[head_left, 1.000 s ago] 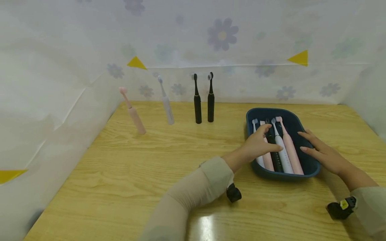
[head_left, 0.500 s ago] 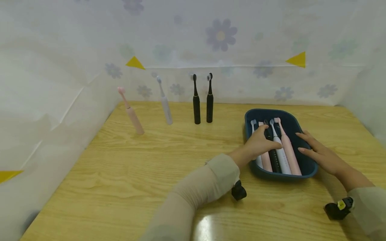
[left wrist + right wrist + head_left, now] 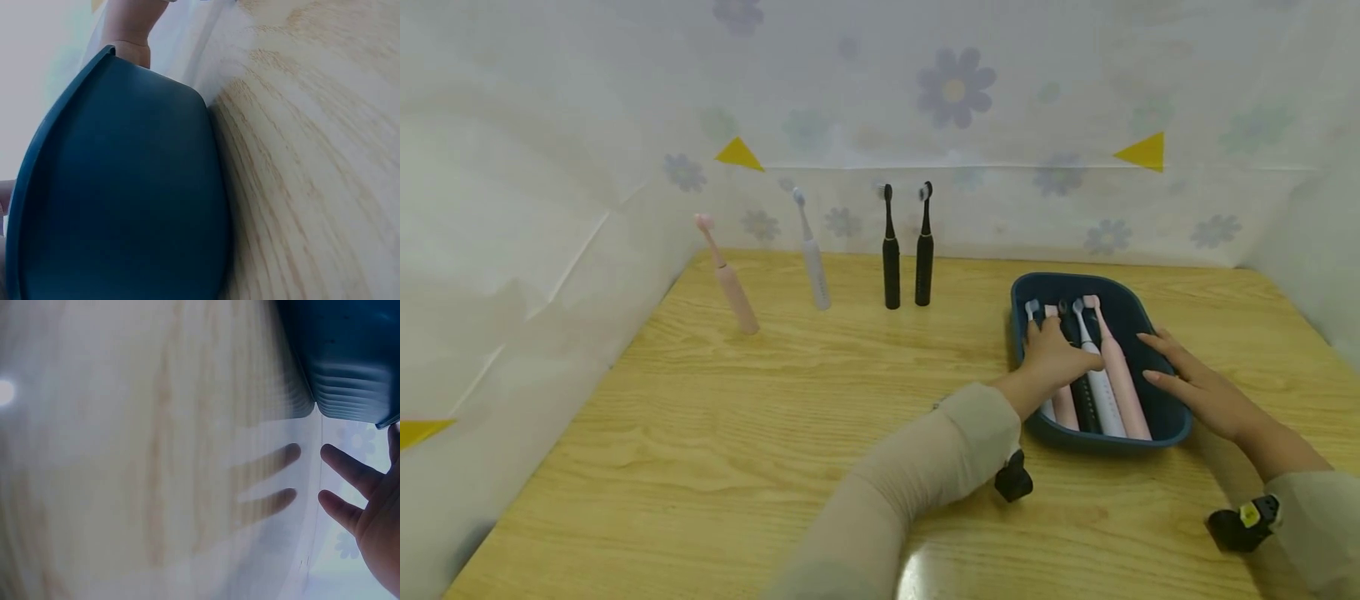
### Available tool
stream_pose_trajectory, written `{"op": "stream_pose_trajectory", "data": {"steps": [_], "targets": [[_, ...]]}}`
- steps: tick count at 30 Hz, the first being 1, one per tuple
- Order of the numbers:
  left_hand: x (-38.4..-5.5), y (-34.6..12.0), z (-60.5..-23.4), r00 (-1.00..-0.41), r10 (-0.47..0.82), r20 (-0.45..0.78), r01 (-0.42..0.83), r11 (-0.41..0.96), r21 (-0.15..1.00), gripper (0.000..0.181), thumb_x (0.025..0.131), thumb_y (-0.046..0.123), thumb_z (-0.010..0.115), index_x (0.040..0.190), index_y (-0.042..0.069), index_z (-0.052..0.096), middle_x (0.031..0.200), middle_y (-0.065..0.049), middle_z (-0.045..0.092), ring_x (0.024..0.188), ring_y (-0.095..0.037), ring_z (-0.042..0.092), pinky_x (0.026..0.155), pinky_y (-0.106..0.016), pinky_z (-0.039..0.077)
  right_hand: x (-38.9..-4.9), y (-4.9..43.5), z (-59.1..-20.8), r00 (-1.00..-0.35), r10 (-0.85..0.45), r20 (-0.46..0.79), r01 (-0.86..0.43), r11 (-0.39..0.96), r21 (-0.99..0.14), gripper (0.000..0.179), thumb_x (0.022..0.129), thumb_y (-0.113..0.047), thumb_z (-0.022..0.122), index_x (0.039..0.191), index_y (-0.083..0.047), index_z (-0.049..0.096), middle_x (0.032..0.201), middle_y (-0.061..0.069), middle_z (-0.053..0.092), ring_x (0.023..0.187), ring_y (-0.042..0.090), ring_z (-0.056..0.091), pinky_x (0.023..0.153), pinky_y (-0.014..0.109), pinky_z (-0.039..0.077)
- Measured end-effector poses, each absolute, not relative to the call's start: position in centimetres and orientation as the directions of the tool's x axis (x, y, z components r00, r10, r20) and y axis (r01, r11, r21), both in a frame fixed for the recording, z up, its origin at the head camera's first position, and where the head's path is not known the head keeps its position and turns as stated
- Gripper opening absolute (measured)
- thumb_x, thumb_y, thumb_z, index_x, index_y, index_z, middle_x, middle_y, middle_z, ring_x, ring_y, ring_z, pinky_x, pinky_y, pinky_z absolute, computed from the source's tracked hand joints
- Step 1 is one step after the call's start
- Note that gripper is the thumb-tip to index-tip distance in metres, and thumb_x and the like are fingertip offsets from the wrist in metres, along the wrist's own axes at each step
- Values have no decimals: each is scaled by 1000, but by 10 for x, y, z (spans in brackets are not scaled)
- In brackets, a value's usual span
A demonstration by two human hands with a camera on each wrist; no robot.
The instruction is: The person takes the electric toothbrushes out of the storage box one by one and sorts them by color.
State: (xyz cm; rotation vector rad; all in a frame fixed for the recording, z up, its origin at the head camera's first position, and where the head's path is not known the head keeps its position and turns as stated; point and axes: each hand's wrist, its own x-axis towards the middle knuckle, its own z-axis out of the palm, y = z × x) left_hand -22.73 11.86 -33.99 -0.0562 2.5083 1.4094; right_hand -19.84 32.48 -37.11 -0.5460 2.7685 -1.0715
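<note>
Inside a dark blue bin [image 3: 1108, 443] lie several electric toothbrushes side by side. From the right they are a pink toothbrush [image 3: 1123, 383], a white toothbrush [image 3: 1107, 404], a black toothbrush [image 3: 1086, 407], a second pink toothbrush [image 3: 1065, 410] and, at the left wall, a second white toothbrush [image 3: 1032, 308]. My left hand [image 3: 1051, 358] reaches over the left ones, thumb spread toward the right-hand white one; whether the fingertips touch any is unclear. My right hand [image 3: 1206, 392] rests at the bin's right rim. In the right wrist view, two straight fingers [image 3: 350, 469] extend outside the bin.
At the back of the wooden table [image 3: 737, 450] stand a pink toothbrush [image 3: 736, 300], a white toothbrush [image 3: 816, 271] and two black toothbrushes [image 3: 891, 271], upright and apart. A floral sheet [image 3: 850, 100] hangs behind. Yellow triangles mark the sheet.
My left hand has shifted slightly, its fingers moving left and down toward the left-hand toothbrushes in the bin. My right hand stays at the rim, and the standing toothbrushes have not moved.
</note>
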Motion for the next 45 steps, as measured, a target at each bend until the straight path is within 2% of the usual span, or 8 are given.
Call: {"op": "stream_pose_trajectory", "data": {"steps": [5,14,23,27,32,41,45], "targets": [[-227,124,-341,-951,57,-304,-219,571,791,75,63,34,74,127,25,37,138,2,19,124,-19,23,85,-40,39,-199,325,-373,-927,-374,20,-290,683,-670,57,93,-17,37,140,-10,4,140,14,-14,122,45,-9,79,70,7],[-223,126,-344,-955,70,-289,-179,643,745,70,64,37,73,125,25,41,139,1,17,126,-26,17,89,-46,34,-199,325,-375,-922,-387,30,-304,671,-676,56,93,-15,37,140,-10,5,140,16,-13,122,42,-10,80,70,6],[-224,129,-344,-949,62,-310,-189,676,713,70,65,40,72,126,26,40,140,1,13,124,-29,22,87,-46,36,-200,326,-373,-923,-382,34,-305,676,-670,57,93,-16,37,140,-10,5,140,15,-13,122,42,-10,80,70,6],[-225,131,-345,-946,46,-321,-197,704,682,66,63,42,73,120,27,45,136,5,19,123,-24,24,83,-44,39,-200,326,-373,-924,-382,33,-304,677,-670,56,93,-16,37,139,-9,6,140,16,-13,122,43,-10,80,70,6],[-226,133,-348,-946,25,-322,-205,722,661,61,61,42,74,114,27,48,128,5,25,117,-22,28,76,-41,42,-199,325,-374,-922,-386,37,-308,671,-674,56,93,-16,37,139,-10,6,140,15,-13,123,41,-10,80,70,6],[-226,131,-346,-945,33,-326,-206,715,668,64,63,40,73,118,25,44,129,3,23,117,-22,31,75,-39,43,-199,324,-372,-923,-383,41,-307,667,-679,56,93,-16,37,140,-10,5,140,13,-14,123,37,-12,81,70,5],[-228,131,-345,-931,33,-363,-235,706,668,63,68,37,70,123,25,42,134,3,19,119,-23,29,81,-37,41,-199,324,-372,-920,-390,47,-316,665,-677,56,93,-15,37,140,-9,5,141,12,-14,124,34,-13,82,69,4]]}}
